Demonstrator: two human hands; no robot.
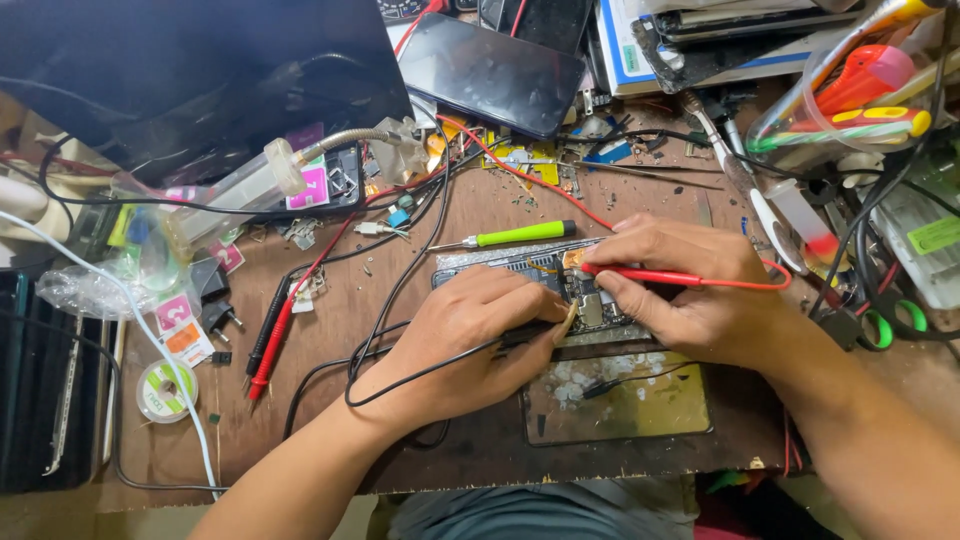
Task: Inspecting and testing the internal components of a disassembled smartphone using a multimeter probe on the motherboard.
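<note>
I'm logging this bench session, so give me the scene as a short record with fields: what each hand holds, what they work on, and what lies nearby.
Left hand: fingers pinch a thin black probe with a black lead.
Right hand: fingers pinch a slim red probe with a red lead.
Worked on: opened phone with exposed circuit board, both probe tips on it.
Just beyond it: screwdriver with lime-green handle.
Surface: cluttered brown wooden bench.
Left side: spare red and black probe pair, small solder wick spool.

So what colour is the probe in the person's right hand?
Red: the probe in the right hand, clearest in the head view.
</note>
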